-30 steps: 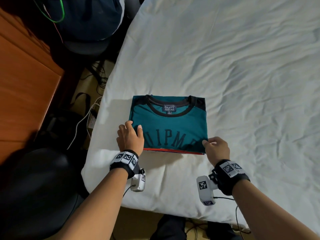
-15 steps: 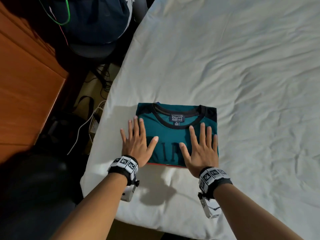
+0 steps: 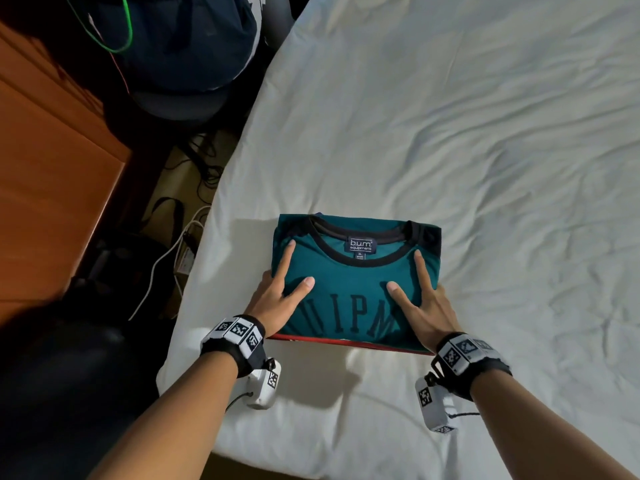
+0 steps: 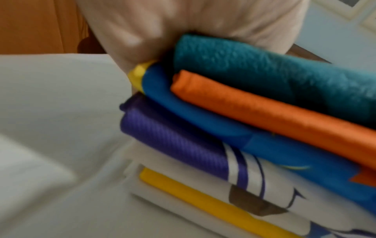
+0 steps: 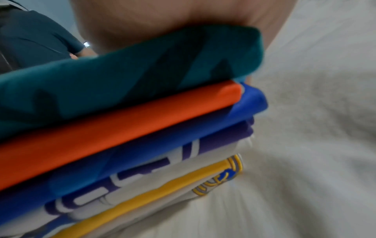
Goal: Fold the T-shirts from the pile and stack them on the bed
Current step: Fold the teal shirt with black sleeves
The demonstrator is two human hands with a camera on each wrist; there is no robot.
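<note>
A folded teal T-shirt [image 3: 356, 282] with a black collar tops a stack of folded shirts near the bed's left front corner. My left hand [image 3: 277, 296] holds the stack's left edge, index finger and thumb flat on top, the other fingers curled down over the side. My right hand [image 3: 426, 303] mirrors it on the right edge. In the left wrist view the stack [image 4: 264, 112] shows teal, orange, blue, purple, white and yellow layers. The right wrist view shows the same stack [image 5: 122, 128] under my palm.
The white sheet of the bed [image 3: 467, 133] stretches far and right of the stack. Left of the bed stand a wooden cabinet [image 3: 52, 202] and a chair draped with dark cloth [image 3: 183, 46], with cables on the floor [image 3: 173, 258].
Both hands lay flat on top of the teal shirt half a second ago. They have since slid outwards to the stack's side edges, outer fingers curling down over them.
</note>
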